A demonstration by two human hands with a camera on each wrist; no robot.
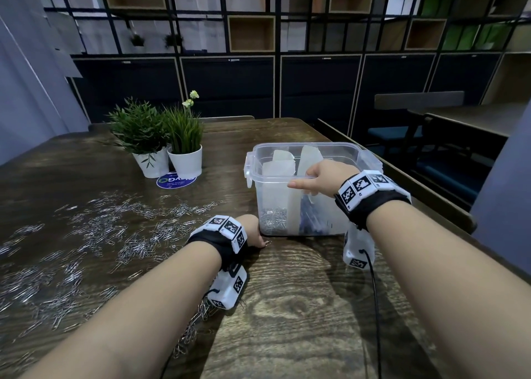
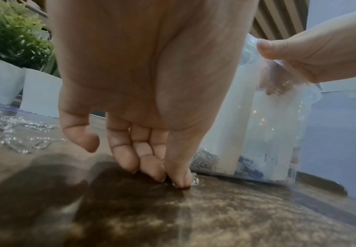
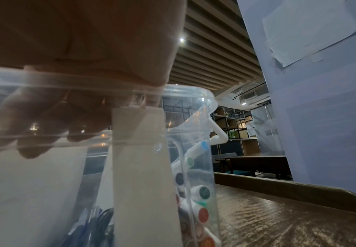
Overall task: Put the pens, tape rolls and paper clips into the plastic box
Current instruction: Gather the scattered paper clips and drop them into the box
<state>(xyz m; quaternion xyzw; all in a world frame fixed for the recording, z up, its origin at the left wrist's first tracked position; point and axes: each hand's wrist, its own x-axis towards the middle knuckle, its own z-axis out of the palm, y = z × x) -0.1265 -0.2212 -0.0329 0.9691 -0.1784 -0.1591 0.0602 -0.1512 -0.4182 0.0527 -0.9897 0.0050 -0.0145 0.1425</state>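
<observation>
Sorting paper clips [image 1: 94,235] into the plastic box [image 1: 304,189], mid-pick.
Clips scattered across the table [image 1: 301,307] on the left, more piled in the box's left compartment. Left hand [image 1: 253,232] just near-left of the box, fingertips [image 2: 179,180] pinching one clip [image 2: 195,181] against the tabletop. Right hand [image 1: 319,177] clamped over the box's near rim, fingers inside; pens [image 3: 202,192] in the right compartment.

Left hand [image 2: 143,93] is lowered palm-down, forearm extended forward; its fingertips [image 2: 179,180] are bunched together, pinching a paper clip [image 2: 195,181] against the table [image 2: 236,217]. Right hand [image 1: 317,177] is raised higher, fingers hooked over the near rim of the plastic box [image 1: 356,156], thumb extended outside along the wall.
</observation>
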